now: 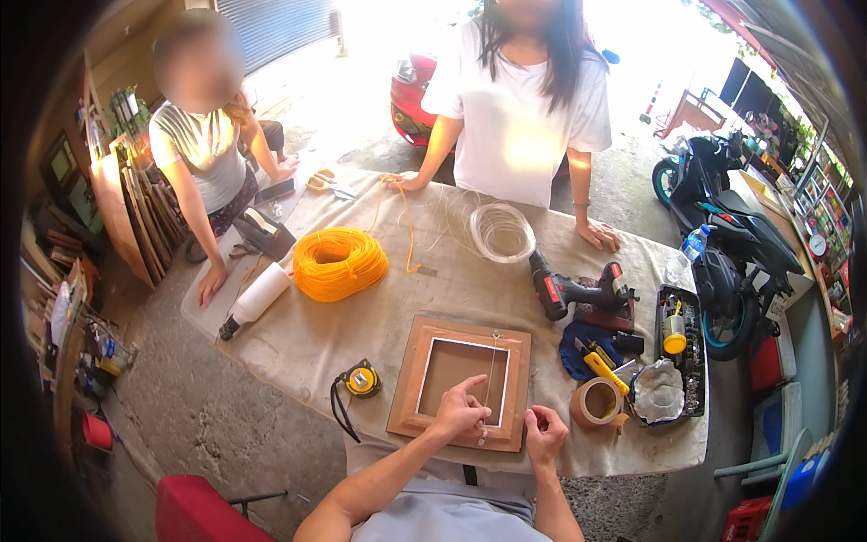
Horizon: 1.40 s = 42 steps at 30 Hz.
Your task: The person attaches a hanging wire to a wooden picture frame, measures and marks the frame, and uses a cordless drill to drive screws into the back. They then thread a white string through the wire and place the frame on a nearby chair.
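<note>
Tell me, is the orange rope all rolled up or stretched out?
Mostly rolled up. The orange rope sits in a round coil on the cloth-covered table, with one loose end trailing toward the far edge.

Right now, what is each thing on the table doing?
Wooden frame: lying flat, left hand pressing it.
Right hand: pinching a thin cord by the frame's edge.
Orange cord: coiled.
Clear tubing: coiled.
Drill: lying down.
Tool case: open.
</note>
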### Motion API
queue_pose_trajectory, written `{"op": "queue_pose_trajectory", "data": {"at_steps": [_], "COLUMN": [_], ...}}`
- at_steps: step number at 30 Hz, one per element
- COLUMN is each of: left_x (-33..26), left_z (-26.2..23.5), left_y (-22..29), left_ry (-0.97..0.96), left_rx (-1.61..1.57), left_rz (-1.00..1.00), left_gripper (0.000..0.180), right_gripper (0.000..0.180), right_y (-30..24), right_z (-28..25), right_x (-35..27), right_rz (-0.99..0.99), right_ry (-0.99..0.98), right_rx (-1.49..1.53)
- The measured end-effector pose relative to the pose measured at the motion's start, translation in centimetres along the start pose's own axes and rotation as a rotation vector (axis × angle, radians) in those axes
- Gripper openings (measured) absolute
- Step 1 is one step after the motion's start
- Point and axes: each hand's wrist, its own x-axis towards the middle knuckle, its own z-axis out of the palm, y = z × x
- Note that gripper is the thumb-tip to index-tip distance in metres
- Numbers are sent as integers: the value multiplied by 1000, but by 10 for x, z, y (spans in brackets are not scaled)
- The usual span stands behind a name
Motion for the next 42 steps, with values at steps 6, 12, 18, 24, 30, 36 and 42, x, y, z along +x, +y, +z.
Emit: {"op": "queue_pose_trajectory", "data": {"at_steps": [6,12,18,24,30,36,42], "left_x": [-4,-4,-2,4,15,30,2], "left_z": [3,2,5,-5,-4,11,13], "left_y": [5,3,-4,9,39,23,64], "left_ry": [17,9,64,-142,-145,-6,81], "left_rx": [20,42,224,56,346,349,266], "left_rz": [-37,3,111,-98,-153,-104,-30], "left_gripper": [77,80,69,59,59,76,92], "right_gripper": [15,15,15,14,15,15,22], "right_y": [2,-2,1,-6,1,-3,15], "right_z": [-1,0,-1,-1,-1,-1,-4], "right_x": [0,0,-1,0,-1,0,0], "right_rz": [-9,8,11,30,23,48,243], "right_ry": [-12,-11,-11,-10,-25,-35,64], "right_rx": [-18,-2,-27,-13,-14,-6,441]}}
